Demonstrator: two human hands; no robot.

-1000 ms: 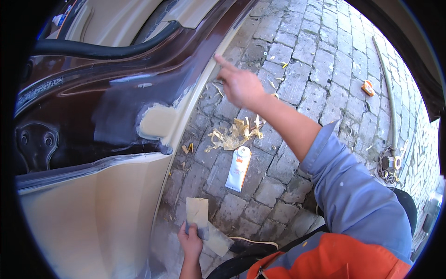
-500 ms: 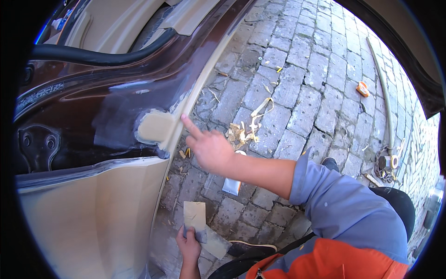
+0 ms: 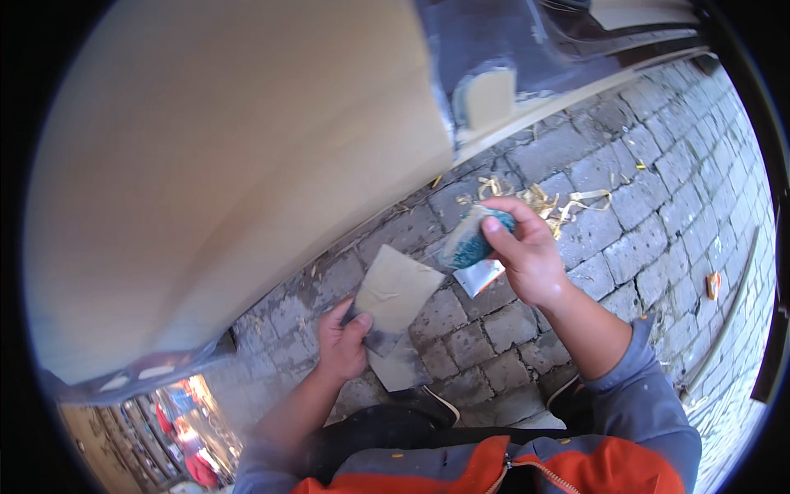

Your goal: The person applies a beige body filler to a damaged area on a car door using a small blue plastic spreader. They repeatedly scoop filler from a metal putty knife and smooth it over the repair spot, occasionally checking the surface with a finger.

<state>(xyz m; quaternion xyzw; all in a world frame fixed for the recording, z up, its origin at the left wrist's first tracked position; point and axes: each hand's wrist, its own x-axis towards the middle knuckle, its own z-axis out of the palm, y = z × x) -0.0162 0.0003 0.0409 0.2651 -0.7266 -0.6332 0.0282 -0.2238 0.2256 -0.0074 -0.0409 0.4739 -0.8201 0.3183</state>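
My left hand pinches a stiff tan-and-grey sheet between thumb and fingers; it looks like sandpaper. A second sheet shows just below it; I cannot tell whether it is held or lies on the ground. In my right hand is a small teal-mottled block with a pale side, gripped between thumb and fingers above the pavement. Both hands are apart from the car. A tan filler patch sits on the car's dark painted part, beside the large beige panel.
Grey paving bricks run beneath my hands. A white-and-orange packet lies behind the block, with peeled tape scraps beyond. To the right are an orange object and a long pole.
My view has swung left along the car. My right hand has left the edge by the filler patch and now holds the teal-mottled block. My left hand keeps its sheet.
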